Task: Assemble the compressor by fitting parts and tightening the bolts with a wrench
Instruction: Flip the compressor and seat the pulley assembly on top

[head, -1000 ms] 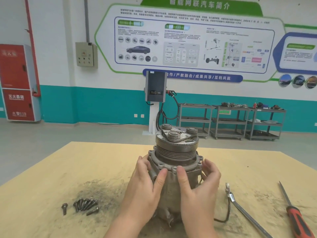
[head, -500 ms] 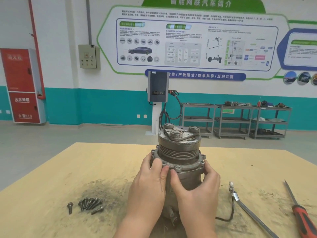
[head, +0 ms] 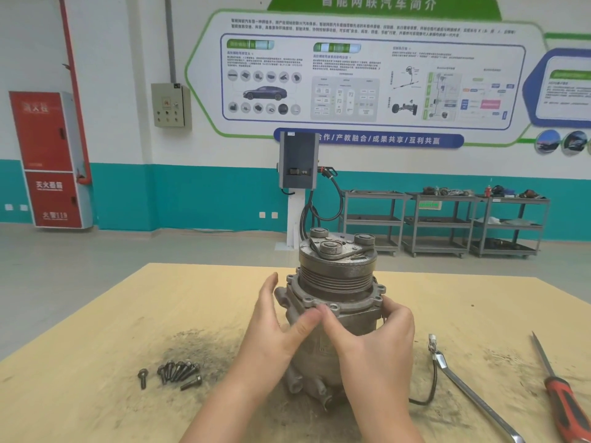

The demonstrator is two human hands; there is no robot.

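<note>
Grime and dull grey metal cover the cylindrical cast-aluminium compressor (head: 335, 302), which stands upright near the middle of the pale yellow wooden table (head: 96, 362), on a dark smear of dirt. Its top carries a grooved pulley with a flat clutch plate and three round studs; below that a flange ring with empty bolt holes sits on the ribbed body, and stubby ports stick out at the base. A thin black wire (head: 431, 378) loops out from its right side to a small white plug.

Both hands are at the flange. The left hand (head: 275, 330) has its fingers straight and spread beside the left of the housing, thumb laid against the front of the body. The right hand (head: 374, 343) curls round the right side, thumb pressing just under the rim of the flange, fingers wrapped behind.

Left of the compressor, well apart, lies a small heap of dark steel bolts (head: 174, 374). To the right lie a long silver wrench (head: 473, 394) and, nearer the edge, a red-and-black-handled screwdriver (head: 563, 401).
</note>
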